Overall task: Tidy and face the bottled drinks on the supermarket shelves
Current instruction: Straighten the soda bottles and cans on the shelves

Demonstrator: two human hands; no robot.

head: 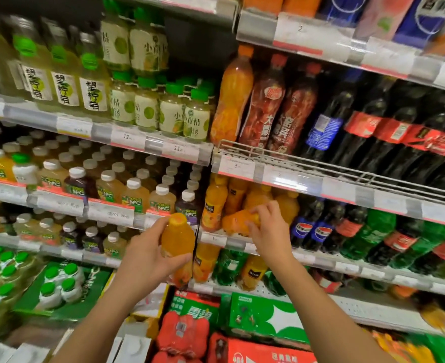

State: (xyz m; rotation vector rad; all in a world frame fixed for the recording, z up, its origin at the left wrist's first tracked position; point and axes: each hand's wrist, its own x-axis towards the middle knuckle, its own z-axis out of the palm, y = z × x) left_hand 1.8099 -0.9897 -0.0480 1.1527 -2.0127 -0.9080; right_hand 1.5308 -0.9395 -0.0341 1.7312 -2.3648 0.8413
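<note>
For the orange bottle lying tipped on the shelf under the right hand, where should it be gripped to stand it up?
Judging by its pose, grip the tipped orange bottle around its cap-end shoulder, from the front and above, where the right hand already rests; upright orange bottles crowd its left and rear.

Bright, even light (blurred, warped edges)

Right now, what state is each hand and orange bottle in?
left hand: grips an orange bottle, off the shelf
held orange bottle: upright, capped
right hand: fingers on a tipped bottle
tipped orange bottle: lying on its side on the shelf
upright orange bottle: standing, label forward
</note>
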